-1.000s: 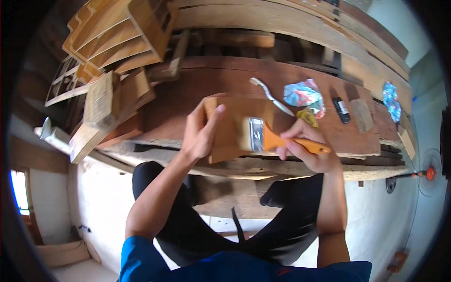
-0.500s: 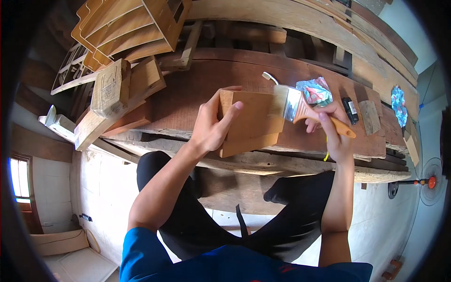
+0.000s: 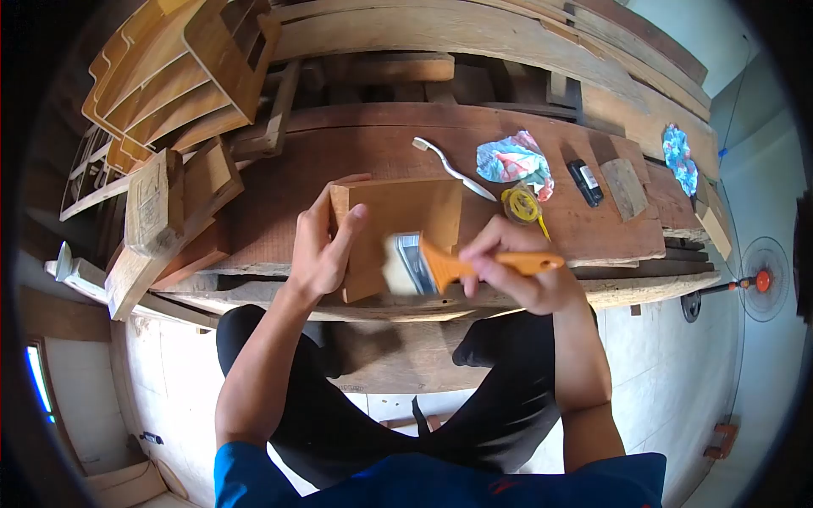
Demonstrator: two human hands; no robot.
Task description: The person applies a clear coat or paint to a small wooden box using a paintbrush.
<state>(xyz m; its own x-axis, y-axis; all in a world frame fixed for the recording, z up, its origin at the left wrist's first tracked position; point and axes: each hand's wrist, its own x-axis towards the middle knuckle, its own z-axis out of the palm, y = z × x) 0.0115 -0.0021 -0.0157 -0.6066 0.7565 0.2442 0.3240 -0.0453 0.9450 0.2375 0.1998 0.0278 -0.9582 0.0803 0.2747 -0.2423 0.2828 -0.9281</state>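
My left hand (image 3: pixel 322 241) grips the left side of a brown wooden box (image 3: pixel 415 207), thumb on its front face and fingers behind. The box is held tilted at the near edge of the wooden bench (image 3: pixel 356 144). In my right hand (image 3: pixel 517 267) is a wide paintbrush (image 3: pixel 449 267) with an orange handle and a metal ferrule. Its pale bristles, blurred by motion, overlap the lower part of the box's face. Behind the box lie a white toothbrush (image 3: pixel 453 169) and a crumpled patterned cloth (image 3: pixel 512 161).
Right of the cloth are a yellow tape measure (image 3: pixel 521 204), a small black object (image 3: pixel 585 183) and a wood scrap (image 3: pixel 624 189). Wood blocks (image 3: pixel 152 203) and a wooden shelf rack (image 3: pixel 182 80) stand at left. A fan (image 3: pixel 762 279) is at far right.
The paintbrush has swept down and left, from the box's right edge to its lower face. My view has shifted right, uncovering the toothbrush and tape measure. My left hand keeps its grip.
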